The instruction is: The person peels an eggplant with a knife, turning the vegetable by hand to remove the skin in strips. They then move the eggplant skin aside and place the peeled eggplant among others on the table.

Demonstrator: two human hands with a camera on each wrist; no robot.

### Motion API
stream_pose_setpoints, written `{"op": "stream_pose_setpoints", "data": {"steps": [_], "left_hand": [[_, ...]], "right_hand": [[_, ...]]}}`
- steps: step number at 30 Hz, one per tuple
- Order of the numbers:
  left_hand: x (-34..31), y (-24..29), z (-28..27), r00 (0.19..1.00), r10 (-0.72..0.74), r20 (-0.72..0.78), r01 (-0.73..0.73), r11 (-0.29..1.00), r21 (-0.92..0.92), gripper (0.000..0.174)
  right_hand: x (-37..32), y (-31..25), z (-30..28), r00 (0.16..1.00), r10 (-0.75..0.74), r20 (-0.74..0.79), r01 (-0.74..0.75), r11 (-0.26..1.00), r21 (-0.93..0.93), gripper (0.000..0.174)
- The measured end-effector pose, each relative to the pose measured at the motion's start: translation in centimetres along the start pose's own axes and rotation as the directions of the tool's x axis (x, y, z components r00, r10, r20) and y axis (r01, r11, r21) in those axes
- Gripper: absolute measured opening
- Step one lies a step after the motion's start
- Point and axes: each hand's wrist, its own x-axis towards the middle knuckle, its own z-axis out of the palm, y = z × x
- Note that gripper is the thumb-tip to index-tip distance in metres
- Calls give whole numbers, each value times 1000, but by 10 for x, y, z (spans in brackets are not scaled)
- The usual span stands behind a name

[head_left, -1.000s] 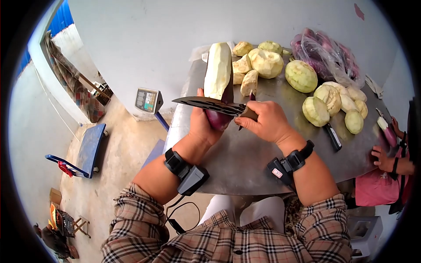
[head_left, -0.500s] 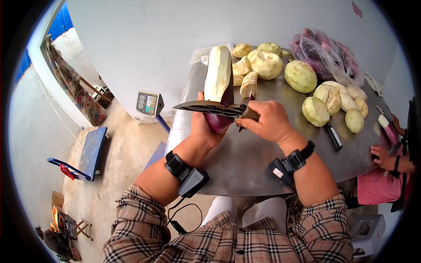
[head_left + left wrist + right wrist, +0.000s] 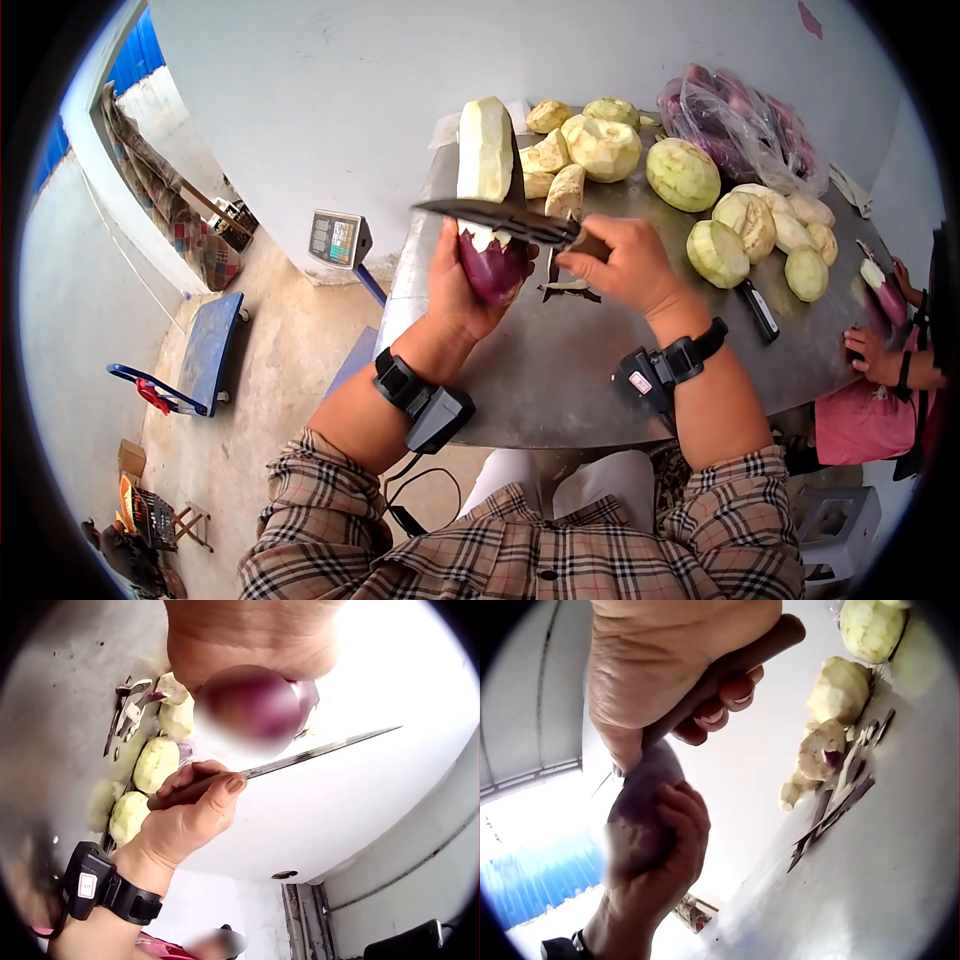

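Note:
A long eggplant stands nearly upright in my left hand, whose fingers wrap round its purple lower end. Its upper part is peeled pale, with a dark strip of skin along the right side. My right hand grips a large knife by its brown handle. In the head view the blade crosses in front of the eggplant, just above the purple end. Dark peel strips lie on the metal table below the knife; the right wrist view shows several more peelings.
Several peeled eggplants and cut pieces lie at the back and right. Behind them sits a plastic bag of purple eggplants. A black-handled tool lies at right, near another person's hand. A scale display stands left of the table.
My right hand has moved slightly away and to the right with the knife, its blade now higher on the eggplant. More purple skin shows at the lower end. Peel strips now show below the knife.

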Motion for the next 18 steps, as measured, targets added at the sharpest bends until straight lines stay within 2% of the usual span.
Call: {"op": "stream_pose_setpoints", "data": {"steps": [1, 3, 7, 11, 14, 17, 18], "left_hand": [[2, -1, -2, 999, -1, -42, 1, 1000, -9, 57], [3, 0, -4, 999, -27, -27, 27, 999, 23, 58], [0, -1, 8, 1000, -29, -11, 29, 999, 40, 59], [4, -6, 4, 998, -19, 60, 16, 998, 53, 63], [7, 0, -16, 975, -77, 206, 68, 996, 51, 62], [4, -2, -10, 988, -49, 149, 22, 985, 173, 60], [2, -5, -3, 999, -17, 52, 9, 988, 152, 60]], "right_hand": [[0, -3, 1, 999, -16, 42, 16, 1000, -1, 47], [-2, -8, 4, 991, -36, 127, 37, 999, -8, 47], [-3, -10, 11, 980, -12, 200, 12, 1000, 0, 48], [-2, -19, 9, 974, -7, 228, 10, 1000, -11, 47], [-3, -18, 11, 979, 28, 204, -29, 1000, 2, 47], [-4, -15, 12, 986, 23, 164, -17, 999, -38, 46], [-5, -14, 11, 988, 11, 151, -2, 998, -62, 46]]}}
